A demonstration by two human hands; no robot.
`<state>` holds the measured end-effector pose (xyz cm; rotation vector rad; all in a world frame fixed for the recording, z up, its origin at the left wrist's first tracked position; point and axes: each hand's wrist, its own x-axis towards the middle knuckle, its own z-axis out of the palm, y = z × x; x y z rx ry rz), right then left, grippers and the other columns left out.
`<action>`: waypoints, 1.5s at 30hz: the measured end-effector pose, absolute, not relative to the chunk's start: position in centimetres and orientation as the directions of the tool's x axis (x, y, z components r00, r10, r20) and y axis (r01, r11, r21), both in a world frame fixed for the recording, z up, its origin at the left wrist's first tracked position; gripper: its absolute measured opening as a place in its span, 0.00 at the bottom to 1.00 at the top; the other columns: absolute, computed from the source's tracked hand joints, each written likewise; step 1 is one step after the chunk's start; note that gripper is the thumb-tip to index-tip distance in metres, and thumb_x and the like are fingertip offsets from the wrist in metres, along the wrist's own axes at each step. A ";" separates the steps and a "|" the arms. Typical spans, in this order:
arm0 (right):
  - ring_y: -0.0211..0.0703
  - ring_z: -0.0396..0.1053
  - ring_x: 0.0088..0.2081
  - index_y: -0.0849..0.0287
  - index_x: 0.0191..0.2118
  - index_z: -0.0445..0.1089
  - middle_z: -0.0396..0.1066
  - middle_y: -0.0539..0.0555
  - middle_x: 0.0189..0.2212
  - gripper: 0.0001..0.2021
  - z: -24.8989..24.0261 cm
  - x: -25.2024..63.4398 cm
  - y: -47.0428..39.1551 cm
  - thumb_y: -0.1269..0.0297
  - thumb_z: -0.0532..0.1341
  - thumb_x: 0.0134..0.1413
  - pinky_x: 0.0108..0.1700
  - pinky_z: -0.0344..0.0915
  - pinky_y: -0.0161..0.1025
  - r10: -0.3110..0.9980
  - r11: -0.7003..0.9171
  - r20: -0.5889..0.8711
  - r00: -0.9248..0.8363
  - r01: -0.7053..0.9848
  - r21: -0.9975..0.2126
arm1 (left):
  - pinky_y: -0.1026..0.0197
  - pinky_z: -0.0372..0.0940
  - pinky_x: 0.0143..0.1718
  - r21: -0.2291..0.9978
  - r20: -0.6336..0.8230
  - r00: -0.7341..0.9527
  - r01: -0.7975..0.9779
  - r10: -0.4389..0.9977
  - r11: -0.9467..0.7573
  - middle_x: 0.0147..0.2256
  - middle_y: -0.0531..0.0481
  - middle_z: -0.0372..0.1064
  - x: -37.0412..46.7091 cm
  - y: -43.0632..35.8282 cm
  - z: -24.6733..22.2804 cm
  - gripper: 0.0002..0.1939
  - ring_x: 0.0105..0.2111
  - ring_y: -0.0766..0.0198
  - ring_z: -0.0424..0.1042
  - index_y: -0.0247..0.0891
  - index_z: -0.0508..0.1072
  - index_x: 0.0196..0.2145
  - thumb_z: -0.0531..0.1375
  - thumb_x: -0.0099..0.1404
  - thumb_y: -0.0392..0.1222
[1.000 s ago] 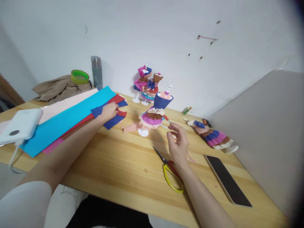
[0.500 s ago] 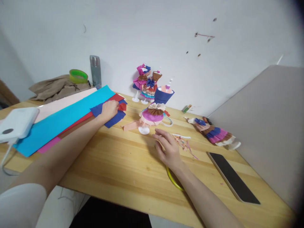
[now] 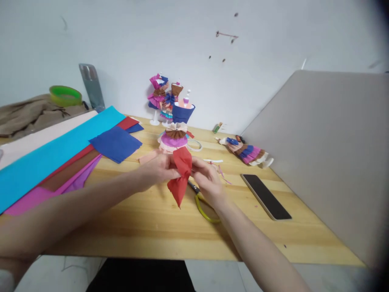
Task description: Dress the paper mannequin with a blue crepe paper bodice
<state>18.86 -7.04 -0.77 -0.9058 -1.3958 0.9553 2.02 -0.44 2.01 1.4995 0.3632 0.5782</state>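
A piece of red crepe paper (image 3: 181, 165), gathered at its middle, is held up above the table between both hands. My left hand (image 3: 158, 168) pinches it from the left, thumb toward me. On the other side my right hand (image 3: 209, 180) closes its fingers on the paper's right edge; the fingertips are partly hidden. Just behind stands a small dress form with a blue bodice (image 3: 182, 112), a pleated brown-and-cream fan and a pink skirt; its base is hidden by the hands. Scissors with yellow handles (image 3: 202, 207) lie under my right hand.
Crepe paper sheets, with a blue piece (image 3: 117, 142) on top, cover the left side. Two more dressed forms (image 3: 159, 95) stand by the wall. A dressed figure (image 3: 247, 152) lies at right, near a phone (image 3: 266, 196). Behind are a tape roll (image 3: 65, 96) and a bottle (image 3: 92, 85).
My left hand has left the paper pile and come to the middle with the red paper. My right hand has met it there. The camera view has shifted to the right.
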 end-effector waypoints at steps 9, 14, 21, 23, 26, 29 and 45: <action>0.43 0.72 0.30 0.54 0.30 0.73 0.76 0.50 0.28 0.16 -1.5 18.3 -6.0 0.57 0.75 0.32 0.39 0.70 0.41 0.964 0.200 0.140 0.225 -0.270 -0.942 | 0.62 0.64 0.30 0.985 -0.077 0.778 -0.038 0.624 0.168 0.26 0.50 0.70 3.1 0.7 -1.2 0.20 0.28 0.63 0.70 0.36 0.71 0.30 0.60 0.59 0.59; 0.42 0.71 0.28 0.55 0.30 0.73 0.77 0.51 0.27 0.17 -1.5 18.5 -5.7 0.56 0.75 0.33 0.35 0.70 0.41 0.962 0.182 0.100 0.255 -0.324 -0.928 | 0.63 0.63 0.29 0.993 -0.118 0.771 0.093 0.626 0.072 0.26 0.50 0.72 3.3 0.8 -1.8 0.16 0.29 0.61 0.72 0.36 0.72 0.29 0.67 0.52 0.51; 0.35 0.63 0.21 0.55 0.25 0.67 0.69 0.44 0.20 0.14 -1.2 20.1 -5.2 0.64 0.72 0.32 0.26 0.63 0.34 0.926 0.219 0.087 0.367 -0.337 -0.916 | 0.63 0.64 0.31 0.970 -0.244 0.760 0.202 0.603 0.137 0.27 0.51 0.74 3.1 1.3 -1.3 0.10 0.29 0.62 0.73 0.37 0.71 0.28 0.66 0.48 0.43; 0.35 0.63 0.21 0.55 0.28 0.69 0.68 0.44 0.20 0.14 -1.1 20.7 -5.1 0.63 0.71 0.33 0.26 0.62 0.34 0.933 0.194 0.083 0.349 -0.297 -0.935 | 0.64 0.62 0.29 0.957 -0.283 0.746 0.260 0.603 0.128 0.26 0.53 0.73 2.8 1.8 -0.8 0.10 0.28 0.63 0.72 0.37 0.72 0.27 0.66 0.48 0.43; 0.35 0.64 0.22 0.56 0.34 0.73 0.69 0.44 0.21 0.16 -0.9 21.3 -5.0 0.59 0.72 0.35 0.26 0.61 0.34 0.965 0.119 0.067 0.254 -0.195 -0.974 | 0.67 0.55 0.24 0.931 -0.283 0.724 0.366 0.629 -0.003 0.21 0.55 0.68 2.2 2.7 -0.3 0.09 0.23 0.66 0.67 0.37 0.71 0.24 0.64 0.48 0.45; 0.34 0.62 0.19 0.58 0.27 0.72 0.68 0.46 0.18 0.15 -1.2 21.5 -4.8 0.57 0.73 0.32 0.24 0.58 0.34 0.980 0.064 0.049 0.190 -0.073 -0.995 | 0.66 0.46 0.20 0.886 -0.212 0.728 0.425 0.652 -0.187 0.17 0.58 0.57 1.6 3.3 -0.3 0.12 0.19 0.70 0.57 0.37 0.66 0.19 0.64 0.49 0.46; 0.33 0.63 0.20 0.59 0.27 0.71 0.70 0.47 0.21 0.18 -2.0 22.0 -4.4 0.52 0.74 0.35 0.22 0.59 0.32 0.985 0.021 0.011 0.173 -0.056 -0.998 | 0.68 0.59 0.19 0.936 -0.251 0.702 0.352 0.666 -0.018 0.20 0.51 0.70 0.3 4.5 -0.1 0.12 0.19 0.67 0.69 0.33 0.75 0.30 0.65 0.53 0.46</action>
